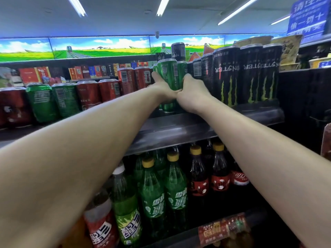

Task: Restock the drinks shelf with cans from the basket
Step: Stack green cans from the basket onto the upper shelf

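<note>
While reaching up high, clamped on a tall shiny green metal can [167,74]: left hand [161,86], with fingers curled round the can's left side. Closed round a second green can [182,70] just beside it: right hand [191,93], fingers tucked in on the far right side. Thumbs touching low in front, so both cans pinched together between the two hands.

Standing upright near the front edge of the dark grey metal shelf [179,126]. Squeezed in between short red metal cans [125,79] on the left and tall black metal cans with green claw marks [227,74] on the right. No basket to see.

Probably full, so fairly heavy for the size. Hard and stiff when full, but thin skinned. Easy to dent if squeezed hard or bumped. Smooth and shiny, so likely slippery. Tall and thin, so easy to tip, and quick to roll once down.

Best to hold round the middle of the body, fingers on one side and thumb on the other. Not by the top rim alone. Better to slide back along the shelf than to lift and drop. Keep upright and push slowly, so as not to knock the neighbours.
</note>
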Tool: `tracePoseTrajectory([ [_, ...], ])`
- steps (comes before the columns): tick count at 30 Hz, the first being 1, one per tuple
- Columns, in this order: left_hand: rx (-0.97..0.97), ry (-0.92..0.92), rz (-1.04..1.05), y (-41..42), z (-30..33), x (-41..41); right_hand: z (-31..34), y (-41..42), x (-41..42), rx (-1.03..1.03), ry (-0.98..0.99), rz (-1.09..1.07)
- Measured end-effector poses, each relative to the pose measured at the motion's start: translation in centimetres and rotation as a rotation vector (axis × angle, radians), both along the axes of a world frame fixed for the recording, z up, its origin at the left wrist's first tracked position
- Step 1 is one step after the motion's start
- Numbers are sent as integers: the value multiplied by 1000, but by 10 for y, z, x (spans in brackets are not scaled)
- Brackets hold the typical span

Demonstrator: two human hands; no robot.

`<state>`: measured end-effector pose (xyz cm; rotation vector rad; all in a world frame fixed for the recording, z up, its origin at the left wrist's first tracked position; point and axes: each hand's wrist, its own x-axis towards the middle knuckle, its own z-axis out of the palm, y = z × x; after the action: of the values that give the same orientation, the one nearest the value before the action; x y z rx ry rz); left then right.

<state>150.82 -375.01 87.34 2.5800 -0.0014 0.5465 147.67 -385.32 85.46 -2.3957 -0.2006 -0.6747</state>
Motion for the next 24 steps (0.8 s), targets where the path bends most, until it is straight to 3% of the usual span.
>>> tracePoseTrajectory([
  [2,-29,18,-32,4,2,-1,0,-2,-1,37,-115,-19],
  [5,-231,144,-193,11,4,-3,1,-4,-2,-20,-153,40],
  [11,-60,87,-238,29,0,2,1,0,0,-152,-69,79],
  [15,22,39,-135,34,2,7,1,1,-1,-133,21,47],
  [24,-289,202,-203,44,-13,41,0,4,7,-144,21,-29],
])
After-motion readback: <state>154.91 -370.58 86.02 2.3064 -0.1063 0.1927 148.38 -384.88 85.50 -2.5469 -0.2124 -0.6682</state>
